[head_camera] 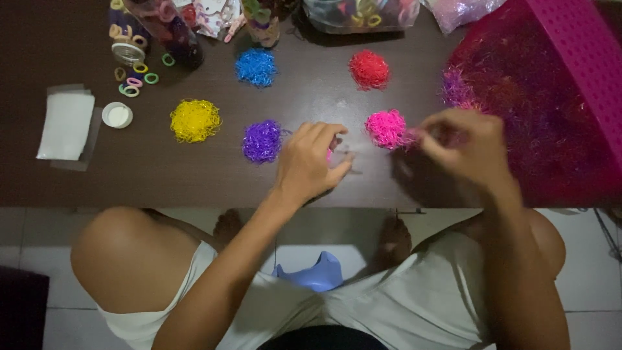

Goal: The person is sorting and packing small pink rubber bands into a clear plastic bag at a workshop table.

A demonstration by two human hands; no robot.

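At the far left of the dark tabletop (pixel 162 175) lies a white folded sheet (pixel 66 124), with a small white round lid (pixel 117 115) just beside it. Behind these stand jars (pixel 165 26) of hair ties, and a few loose pastel rings (pixel 137 78) are scattered near their bases. Next comes a yellow pile of tiny elastic bands (pixel 195 120), then a blue pile (pixel 256 67) farther back and a purple pile (pixel 262 141) nearer the front edge. The left hand (pixel 311 162) rests on the tabletop just right of the purple pile, its fingers curled inward with a glimpse of pink showing at the fingertips; whether it pinches a band is too blurred to tell. A red pile (pixel 369 69) sits behind, and a pink pile (pixel 387 128) lies between the two hands. The right hand (pixel 463 146) hovers just right of the pink pile, fingers drawn together toward it; what they clamp, if anything, cannot be made out. At the far right a large heap of mixed pink and purple bands (pixel 531 110) spreads beside a pink perforated basket (pixel 583 58).
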